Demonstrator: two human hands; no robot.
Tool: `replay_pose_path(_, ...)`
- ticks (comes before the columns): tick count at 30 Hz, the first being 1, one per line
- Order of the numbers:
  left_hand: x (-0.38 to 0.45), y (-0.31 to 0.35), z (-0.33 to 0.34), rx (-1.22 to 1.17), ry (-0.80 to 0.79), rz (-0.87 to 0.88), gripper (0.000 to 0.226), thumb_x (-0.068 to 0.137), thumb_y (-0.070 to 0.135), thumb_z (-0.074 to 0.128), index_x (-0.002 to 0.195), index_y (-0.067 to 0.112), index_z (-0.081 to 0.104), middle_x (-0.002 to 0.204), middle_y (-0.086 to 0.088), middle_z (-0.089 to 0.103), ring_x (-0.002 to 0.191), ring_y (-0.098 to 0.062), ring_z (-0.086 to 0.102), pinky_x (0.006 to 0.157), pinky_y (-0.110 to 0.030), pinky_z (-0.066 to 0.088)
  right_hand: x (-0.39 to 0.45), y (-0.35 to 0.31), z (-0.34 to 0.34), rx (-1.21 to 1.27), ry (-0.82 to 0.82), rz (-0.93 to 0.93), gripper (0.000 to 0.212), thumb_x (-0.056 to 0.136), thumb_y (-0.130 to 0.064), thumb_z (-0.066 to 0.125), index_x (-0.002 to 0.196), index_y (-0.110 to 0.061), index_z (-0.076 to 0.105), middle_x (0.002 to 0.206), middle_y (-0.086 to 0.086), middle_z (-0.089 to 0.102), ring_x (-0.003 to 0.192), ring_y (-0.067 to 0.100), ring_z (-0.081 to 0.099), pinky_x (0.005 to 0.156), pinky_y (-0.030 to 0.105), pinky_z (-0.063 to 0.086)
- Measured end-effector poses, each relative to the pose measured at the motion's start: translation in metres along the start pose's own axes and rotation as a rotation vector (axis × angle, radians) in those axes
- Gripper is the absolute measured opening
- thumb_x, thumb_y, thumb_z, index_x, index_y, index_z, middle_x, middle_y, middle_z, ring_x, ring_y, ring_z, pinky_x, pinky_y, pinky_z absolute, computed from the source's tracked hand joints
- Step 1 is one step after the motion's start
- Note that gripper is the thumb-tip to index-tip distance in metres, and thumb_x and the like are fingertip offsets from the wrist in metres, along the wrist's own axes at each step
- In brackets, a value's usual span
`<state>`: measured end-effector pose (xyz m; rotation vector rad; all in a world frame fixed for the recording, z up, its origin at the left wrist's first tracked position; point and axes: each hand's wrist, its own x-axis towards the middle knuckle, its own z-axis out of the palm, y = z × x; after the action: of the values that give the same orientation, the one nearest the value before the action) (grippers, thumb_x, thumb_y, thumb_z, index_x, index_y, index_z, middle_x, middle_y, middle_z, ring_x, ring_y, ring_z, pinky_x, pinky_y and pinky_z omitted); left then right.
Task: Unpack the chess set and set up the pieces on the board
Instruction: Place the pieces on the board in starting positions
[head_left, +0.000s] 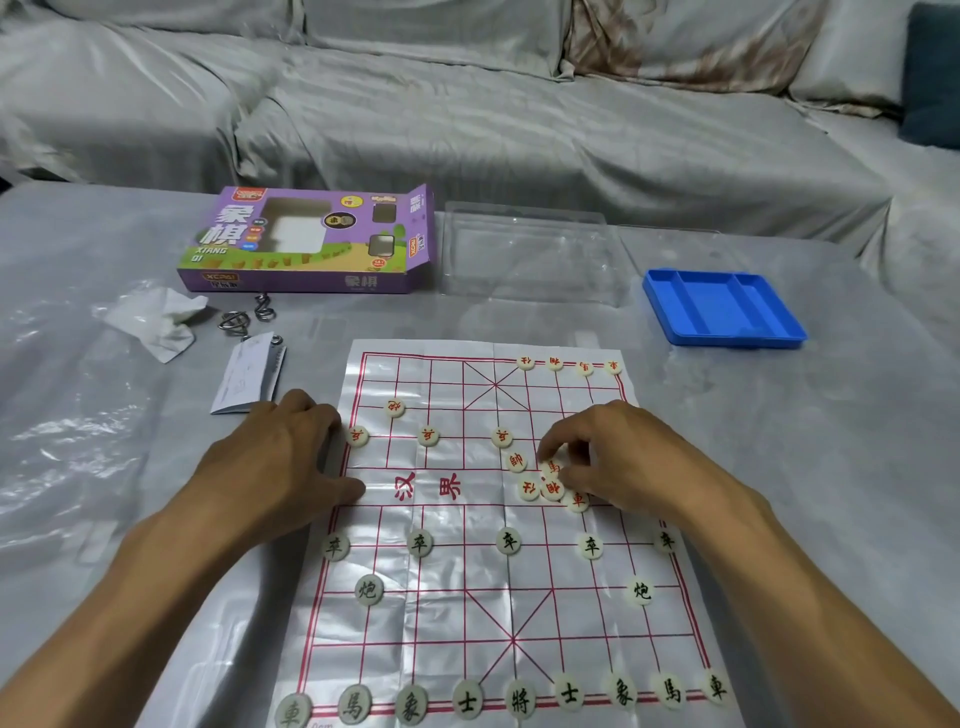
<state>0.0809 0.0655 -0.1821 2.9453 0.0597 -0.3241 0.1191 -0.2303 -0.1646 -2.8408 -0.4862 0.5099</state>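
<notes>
Pinched red piece (550, 467) in right hand (618, 457) grip; left hand (291, 452) flat, empty, pressing board (467, 597) edge; board long axis runs away from viewer.

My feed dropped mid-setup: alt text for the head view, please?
Right hand picks at loose red pieces mid-board; left hand rests on its left edge. Black side is fully set, red partly. Box and blue tray sit behind.

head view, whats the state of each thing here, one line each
purple box: end flap open, lying flat
blue tray: empty
clear plastic cover: off, empty
board: unfolded, creased
black pieces: all placed
red pieces: partly placed, a few loose mid-board
left hand: pressing board edge
right hand: fingers on loose red pieces
</notes>
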Motion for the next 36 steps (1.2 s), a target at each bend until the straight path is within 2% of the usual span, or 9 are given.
replay_pose_path(5,-0.001,0.001,-0.001,0.003,0.004,0.001,0.065,0.075,0.060,0.067,0.127,0.027,0.047,0.127,0.006,0.046,0.110,-0.017,0.046,0.079,-0.035,0.050,0.001,0.005,0.001,-0.031,0.027,0.026,0.023,0.084,-0.033,0.071,0.106,-0.035,0.065,0.086,-0.016,0.061,0.075,0.006,0.056,0.073,0.027,0.054)
replay_pose_path(10,-0.002,0.001,-0.001,-0.006,0.011,0.000,0.065,0.075,0.060,0.068,0.127,0.027,0.048,0.127,0.006,0.046,0.111,-0.017,0.046,0.079,-0.036,0.050,-0.001,0.008,-0.003,-0.063,0.024,0.052,0.022,0.082,-0.039,0.073,0.100,-0.035,0.062,0.078,-0.015,0.055,0.072,0.007,0.054,0.063,0.021,0.045)
replay_pose_path(14,-0.002,0.001,-0.001,0.001,0.010,0.003,0.065,0.075,0.060,0.067,0.127,0.027,0.047,0.127,0.006,0.046,0.110,-0.016,0.046,0.078,-0.034,0.050,-0.002,0.009,-0.005,-0.009,0.011,0.052,0.022,0.082,-0.032,0.073,0.102,-0.036,0.062,0.078,-0.014,0.058,0.072,0.009,0.057,0.071,0.027,0.055)
replay_pose_path(19,0.000,0.000,0.001,0.004,0.005,0.004,0.065,0.075,0.061,0.067,0.127,0.028,0.047,0.126,0.006,0.046,0.107,-0.015,0.046,0.077,-0.032,0.049,-0.003,0.005,-0.007,0.038,0.009,0.018,0.017,0.083,-0.029,0.073,0.097,-0.035,0.066,0.079,-0.012,0.062,0.074,0.010,0.059,0.074,0.029,0.056)
replay_pose_path(24,0.000,0.000,0.001,0.008,0.003,0.002,0.067,0.075,0.062,0.067,0.128,0.028,0.046,0.128,0.006,0.046,0.109,-0.015,0.046,0.078,-0.032,0.049,-0.005,0.000,-0.007,0.045,-0.039,0.002,0.022,0.083,-0.027,0.072,0.102,-0.035,0.066,0.082,-0.012,0.060,0.076,0.011,0.058,0.075,0.029,0.055)
replay_pose_path(27,0.001,0.000,0.000,0.012,0.000,0.001,0.067,0.075,0.062,0.067,0.129,0.028,0.046,0.129,0.006,0.046,0.109,-0.015,0.046,0.078,-0.032,0.050,-0.005,-0.002,-0.008,0.044,-0.083,-0.003,0.024,0.083,-0.029,0.073,0.104,-0.034,0.064,0.080,-0.012,0.056,0.073,0.010,0.055,0.065,0.023,0.049)
replay_pose_path(29,0.000,0.001,0.000,0.013,0.001,-0.001,0.066,0.075,0.062,0.067,0.128,0.028,0.047,0.129,0.006,0.046,0.110,-0.015,0.046,0.077,-0.031,0.049,-0.005,-0.005,-0.006,0.028,-0.110,-0.015,0.023,0.083,-0.029,0.072,0.104,-0.034,0.063,0.079,-0.011,0.054,0.071,0.009,0.052,0.059,0.019,0.039)
replay_pose_path(36,0.000,0.001,-0.001,0.006,0.002,0.000,0.066,0.075,0.061,0.067,0.128,0.028,0.047,0.128,0.007,0.046,0.110,-0.015,0.046,0.077,-0.031,0.048,-0.004,-0.008,-0.001,-0.022,-0.097,-0.032,0.021,0.085,-0.033,0.070,0.104,-0.034,0.062,0.082,-0.014,0.052,0.074,0.006,0.049,0.057,0.016,0.032)
